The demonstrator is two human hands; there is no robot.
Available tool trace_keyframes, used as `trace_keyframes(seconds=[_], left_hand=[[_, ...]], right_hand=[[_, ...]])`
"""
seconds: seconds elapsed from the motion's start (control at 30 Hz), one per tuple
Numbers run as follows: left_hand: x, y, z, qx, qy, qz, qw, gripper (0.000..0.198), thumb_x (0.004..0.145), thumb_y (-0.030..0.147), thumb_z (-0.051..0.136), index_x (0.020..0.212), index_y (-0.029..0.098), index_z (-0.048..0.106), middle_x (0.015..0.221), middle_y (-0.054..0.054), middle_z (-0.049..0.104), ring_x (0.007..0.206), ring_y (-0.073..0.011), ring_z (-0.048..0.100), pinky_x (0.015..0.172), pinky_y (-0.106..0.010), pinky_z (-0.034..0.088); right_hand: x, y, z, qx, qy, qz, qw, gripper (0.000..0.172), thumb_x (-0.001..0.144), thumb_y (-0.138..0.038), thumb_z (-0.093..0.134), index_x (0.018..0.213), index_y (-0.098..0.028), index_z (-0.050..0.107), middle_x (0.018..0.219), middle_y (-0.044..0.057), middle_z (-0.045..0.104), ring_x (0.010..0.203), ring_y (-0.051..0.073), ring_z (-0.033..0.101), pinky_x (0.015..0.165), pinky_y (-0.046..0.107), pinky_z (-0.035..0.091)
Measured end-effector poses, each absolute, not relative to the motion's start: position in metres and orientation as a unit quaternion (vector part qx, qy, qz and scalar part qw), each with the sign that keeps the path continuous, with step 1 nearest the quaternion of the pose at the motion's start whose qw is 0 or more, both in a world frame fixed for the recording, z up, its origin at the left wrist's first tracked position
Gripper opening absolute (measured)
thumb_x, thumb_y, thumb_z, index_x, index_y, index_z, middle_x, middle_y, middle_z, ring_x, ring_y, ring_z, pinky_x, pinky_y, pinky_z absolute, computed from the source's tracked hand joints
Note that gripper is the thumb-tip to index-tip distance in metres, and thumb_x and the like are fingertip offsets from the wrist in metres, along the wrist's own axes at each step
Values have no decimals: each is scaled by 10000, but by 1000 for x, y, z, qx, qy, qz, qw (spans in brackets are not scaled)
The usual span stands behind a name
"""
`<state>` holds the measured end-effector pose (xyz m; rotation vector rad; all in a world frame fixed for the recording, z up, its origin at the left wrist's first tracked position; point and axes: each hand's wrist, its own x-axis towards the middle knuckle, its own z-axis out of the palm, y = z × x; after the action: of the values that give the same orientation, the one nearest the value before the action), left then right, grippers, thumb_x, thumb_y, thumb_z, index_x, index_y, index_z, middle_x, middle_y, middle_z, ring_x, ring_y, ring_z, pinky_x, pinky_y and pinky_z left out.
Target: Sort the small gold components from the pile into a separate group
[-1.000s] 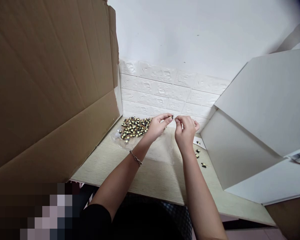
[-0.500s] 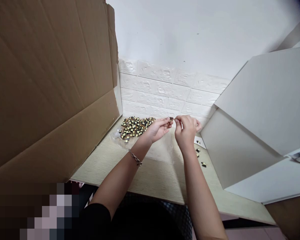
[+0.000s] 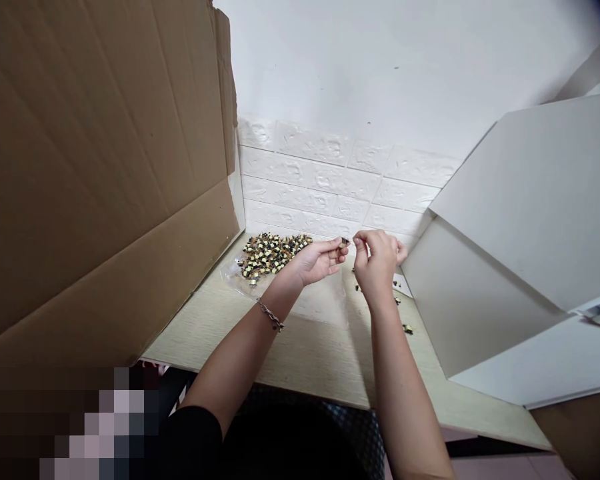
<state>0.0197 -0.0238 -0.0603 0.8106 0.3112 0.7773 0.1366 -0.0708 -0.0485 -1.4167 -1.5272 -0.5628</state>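
Left hand (image 3: 314, 262) pinching a tiny black-and-yellow component (image 3: 345, 243), right hand (image 3: 377, 263) closing narrow just beside it, contents unclear; matching heap (image 3: 273, 255) sits back-left on the surface (image 3: 300, 353).

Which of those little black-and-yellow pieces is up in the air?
The piece at the fingertips of the left hand; the others lie in the pile or on the desk.

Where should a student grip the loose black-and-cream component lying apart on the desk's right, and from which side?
Probably pinch the component by its opposite sides, coming from above: it lies alone on the flat desk, nothing crowds it, and it is small enough to need fingertips.
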Motion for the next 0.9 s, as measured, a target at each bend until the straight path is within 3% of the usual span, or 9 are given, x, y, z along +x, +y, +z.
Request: trace_keyframes(seconds=[0.9], left_hand=[[10,-19,-64,362,97,291,880,131,734,258,556,739,128,568,619,9,550,623,-96,531,652,-253,385]], right_hand=[[136,-69,-47,-543,-668,-126,492,165,791,-268,408,711,-216,543,785,-9,592,824,157,504,835,349,241]])
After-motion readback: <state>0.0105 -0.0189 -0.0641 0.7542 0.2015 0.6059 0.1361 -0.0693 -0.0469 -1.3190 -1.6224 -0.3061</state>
